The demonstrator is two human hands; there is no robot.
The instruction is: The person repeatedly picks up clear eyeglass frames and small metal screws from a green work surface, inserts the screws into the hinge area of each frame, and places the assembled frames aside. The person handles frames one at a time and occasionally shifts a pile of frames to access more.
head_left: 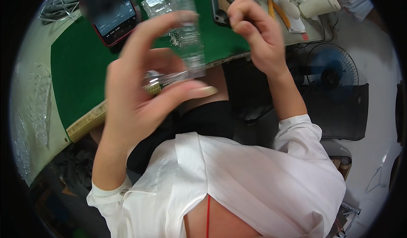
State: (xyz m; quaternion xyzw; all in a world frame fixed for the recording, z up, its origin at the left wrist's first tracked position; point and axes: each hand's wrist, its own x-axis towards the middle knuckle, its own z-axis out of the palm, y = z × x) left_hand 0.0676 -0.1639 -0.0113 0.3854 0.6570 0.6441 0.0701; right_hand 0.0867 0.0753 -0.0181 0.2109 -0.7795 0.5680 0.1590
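Note:
Raised over the table edge, my left hand [135, 85] curls its fingers and thumb around a clear, L-shaped plastic piece [190, 34], blurred by motion. Its upright part reaches above the fingertips, and its lower part lies between them and the thumb. My right hand [258, 34] is closed, thumb against the bent fingers, beside a black frame-like tool [219, 16]. Whatever those fingers may hold is hidden. Beyond the left fingers, small silvery beads [174, 39] lie loose on the green mat [80, 68], below a clear bag of similar pieces [159, 4].
A phone [111, 26] lies at the far left of the mat. A yellow ruler-like strip [89, 120] runs along the near edge. At the far right are orange-handled pliers [280, 15] and a pale cup [320, 4]. A fan [333, 70] stands below the table's right side.

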